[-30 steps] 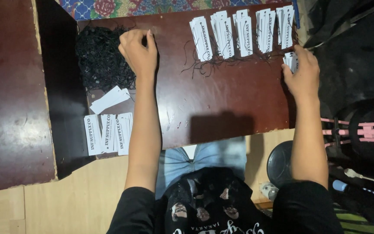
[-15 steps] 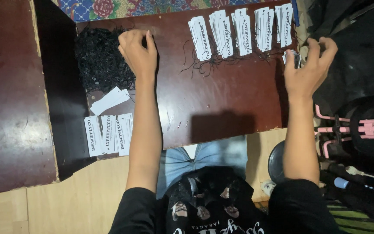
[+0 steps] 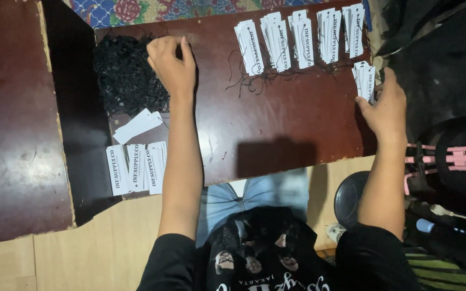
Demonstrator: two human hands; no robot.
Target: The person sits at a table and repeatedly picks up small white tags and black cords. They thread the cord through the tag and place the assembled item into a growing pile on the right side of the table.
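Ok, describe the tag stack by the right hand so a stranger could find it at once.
Start at the dark brown board and go to its right edge. The small stack of white tags there touches the right hand; unlike the row of stacks above, it sits alone.

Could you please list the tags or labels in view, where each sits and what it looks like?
Strung tags: far edge of board, five fanned bundles, white rectangles, black strings.
Small tag stack: at right hand, white.
Unstrung tags: near left corner, white rectangles in a row.
Loose tag: above those, tilted, white.
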